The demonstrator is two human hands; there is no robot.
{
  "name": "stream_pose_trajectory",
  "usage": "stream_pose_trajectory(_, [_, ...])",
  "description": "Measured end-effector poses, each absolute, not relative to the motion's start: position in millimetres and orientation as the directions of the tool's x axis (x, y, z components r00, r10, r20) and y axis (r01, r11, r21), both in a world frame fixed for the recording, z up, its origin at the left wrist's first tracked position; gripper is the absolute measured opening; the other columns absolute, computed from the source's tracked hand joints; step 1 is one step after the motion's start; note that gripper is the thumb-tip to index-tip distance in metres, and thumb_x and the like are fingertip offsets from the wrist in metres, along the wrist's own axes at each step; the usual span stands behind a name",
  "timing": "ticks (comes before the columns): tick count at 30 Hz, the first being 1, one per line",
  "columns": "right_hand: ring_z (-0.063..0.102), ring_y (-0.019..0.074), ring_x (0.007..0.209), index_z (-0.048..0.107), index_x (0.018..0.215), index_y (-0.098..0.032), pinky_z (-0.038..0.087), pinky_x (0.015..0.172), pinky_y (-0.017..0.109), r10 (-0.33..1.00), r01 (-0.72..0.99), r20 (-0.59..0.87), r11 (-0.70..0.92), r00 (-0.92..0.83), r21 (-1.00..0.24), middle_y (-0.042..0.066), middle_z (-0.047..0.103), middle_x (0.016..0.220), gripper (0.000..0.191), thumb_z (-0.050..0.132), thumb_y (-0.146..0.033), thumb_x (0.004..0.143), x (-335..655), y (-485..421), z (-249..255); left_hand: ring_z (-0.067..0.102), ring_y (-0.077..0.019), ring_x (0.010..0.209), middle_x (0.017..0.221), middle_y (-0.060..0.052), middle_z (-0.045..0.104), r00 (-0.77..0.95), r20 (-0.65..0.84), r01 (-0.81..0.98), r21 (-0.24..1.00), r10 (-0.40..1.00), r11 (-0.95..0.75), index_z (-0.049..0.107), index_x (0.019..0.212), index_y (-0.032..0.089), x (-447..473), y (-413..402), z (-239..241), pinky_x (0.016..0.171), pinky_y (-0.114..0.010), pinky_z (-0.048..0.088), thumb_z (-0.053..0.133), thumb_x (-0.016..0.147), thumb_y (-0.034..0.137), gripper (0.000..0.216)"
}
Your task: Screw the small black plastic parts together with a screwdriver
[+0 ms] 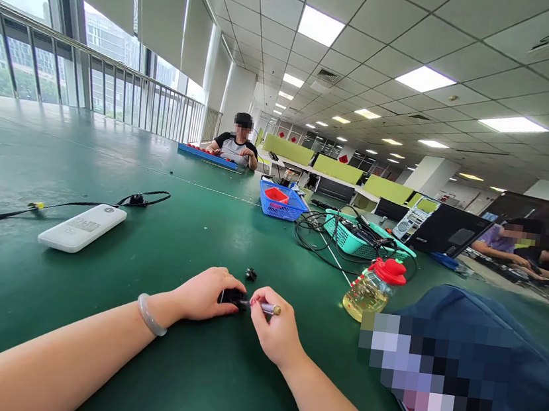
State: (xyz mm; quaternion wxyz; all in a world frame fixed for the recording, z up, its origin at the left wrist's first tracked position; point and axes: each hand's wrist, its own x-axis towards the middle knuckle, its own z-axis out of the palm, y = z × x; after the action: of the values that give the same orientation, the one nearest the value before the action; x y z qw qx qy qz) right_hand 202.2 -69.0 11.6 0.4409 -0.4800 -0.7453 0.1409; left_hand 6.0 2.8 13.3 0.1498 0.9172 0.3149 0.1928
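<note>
My left hand (206, 294) rests on the green table (175, 233) and grips a small black part (233, 296). A pale bangle (151, 315) sits on that wrist. My right hand (276, 326) holds a thin purple-handled tool (266, 308) like a pen, its tip against the black part. A second small black piece (251, 274) lies loose on the table just beyond my hands.
A white power bank (82, 226) with a black cable (54, 205) lies at left. A bottle with a red cap (374, 288), a blue basket (281, 203) and a teal basket (358, 237) with wires stand at right. A dark blue bag (488, 338) is near right. Other people sit farther off.
</note>
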Motion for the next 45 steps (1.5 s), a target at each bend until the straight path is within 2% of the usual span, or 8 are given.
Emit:
stream_pose_trajectory(7, [0.047, 0.0122, 0.055, 0.057, 0.077, -0.020, 0.039, 0.054, 0.023, 0.734, 0.462, 0.679, 0.597, 0.014, -0.655, -0.002, 0.054, 0.065, 0.020, 0.046, -0.030, 0.092, 211, -70, 13, 0.060, -0.0217, 0.101, 0.110, -0.004, 0.070, 0.685, 0.372, 0.491, 0.400, 0.626, -0.774, 0.065, 0.113, 0.026, 4, 3, 13, 0.095, -0.038, 0.045, 0.060, 0.086, 0.041, 0.031])
stream_pose_trajectory(13, [0.042, 0.0120, 0.049, 0.058, 0.076, -0.020, 0.034, 0.048, 0.023, 0.804, 0.461, 0.566, 0.438, 0.182, -0.771, -0.004, 0.046, 0.056, 0.031, 0.046, -0.043, 0.092, 220, -56, 9, 0.055, -0.0222, 0.111, 0.121, -0.006, 0.063, 0.556, 0.477, 0.551, 0.402, 0.681, -0.731, 0.059, 0.126, 0.028, 6, 7, 8, 0.099, -0.038, 0.045, 0.046, 0.091, 0.025, 0.037])
stream_pose_trajectory(17, [0.041, 0.0121, 0.050, 0.058, 0.073, -0.020, 0.034, 0.049, 0.023, 0.830, 0.501, 0.514, 0.359, 0.214, -0.788, -0.003, 0.046, 0.056, 0.034, 0.049, -0.047, 0.090, 224, -44, 2, 0.056, -0.0239, 0.104, 0.118, -0.007, 0.060, 0.449, 0.396, 0.729, 0.357, 0.801, -0.584, 0.060, 0.126, 0.032, 6, 11, -1, 0.095, -0.043, 0.045, 0.038, 0.093, 0.023, 0.041])
stream_pose_trajectory(24, [0.056, 0.0165, 0.067, 0.066, 0.089, -0.020, 0.044, 0.059, 0.025, 0.875, 0.532, 0.446, 0.292, 0.187, -0.795, 0.004, 0.065, 0.081, 0.026, 0.055, -0.044, 0.085, 226, -37, -4, 0.056, -0.0272, 0.104, 0.115, -0.010, 0.061, 0.479, 0.260, 0.813, 0.228, 0.838, -0.536, 0.066, 0.116, 0.026, 5, 9, -4, 0.095, -0.047, 0.044, 0.039, 0.092, 0.027, 0.037])
stream_pose_trajectory(28, [0.059, 0.0182, 0.072, 0.067, 0.092, -0.021, 0.046, 0.063, 0.027, 0.891, 0.543, 0.421, 0.273, 0.168, -0.794, 0.005, 0.068, 0.087, 0.026, 0.055, -0.043, 0.085, 225, -36, -6, 0.052, -0.0248, 0.121, 0.128, -0.011, 0.057, 0.537, 0.274, 0.742, 0.296, 0.798, -0.601, 0.064, 0.116, 0.020, 7, 5, -1, 0.108, -0.041, 0.039, 0.036, 0.091, 0.020, 0.038])
stream_pose_trajectory(32, [0.060, 0.0185, 0.074, 0.068, 0.093, -0.021, 0.047, 0.065, 0.028, 0.900, 0.545, 0.412, 0.276, 0.143, -0.792, 0.005, 0.068, 0.088, 0.027, 0.054, -0.042, 0.085, 224, -37, -6, 0.047, -0.0221, 0.130, 0.139, -0.008, 0.053, 0.619, 0.253, 0.635, 0.395, 0.744, -0.663, 0.059, 0.124, 0.021, 7, 1, 4, 0.114, -0.039, 0.035, 0.032, 0.097, 0.033, 0.040])
stream_pose_trajectory(37, [0.060, 0.0180, 0.074, 0.067, 0.093, -0.020, 0.048, 0.067, 0.028, 0.908, 0.538, 0.403, 0.284, 0.116, -0.794, 0.005, 0.068, 0.088, 0.027, 0.053, -0.043, 0.086, 222, -39, -4, 0.047, -0.0261, 0.130, 0.137, -0.007, 0.055, 0.740, 0.209, 0.551, 0.358, 0.639, -0.754, 0.057, 0.124, 0.026, 7, -2, 6, 0.112, -0.044, 0.035, 0.053, 0.090, 0.043, 0.038])
stream_pose_trajectory(45, [0.059, 0.0171, 0.067, 0.068, 0.091, -0.020, 0.047, 0.060, 0.027, 0.920, 0.501, 0.383, 0.292, 0.085, -0.815, 0.003, 0.066, 0.078, 0.025, 0.054, -0.041, 0.086, 220, -41, -2, 0.056, -0.0266, 0.114, 0.117, -0.008, 0.066, 0.525, 0.255, 0.742, 0.329, 0.812, -0.584, 0.061, 0.106, 0.022, 7, 7, 0, 0.101, -0.044, 0.042, 0.049, 0.089, 0.035, 0.025])
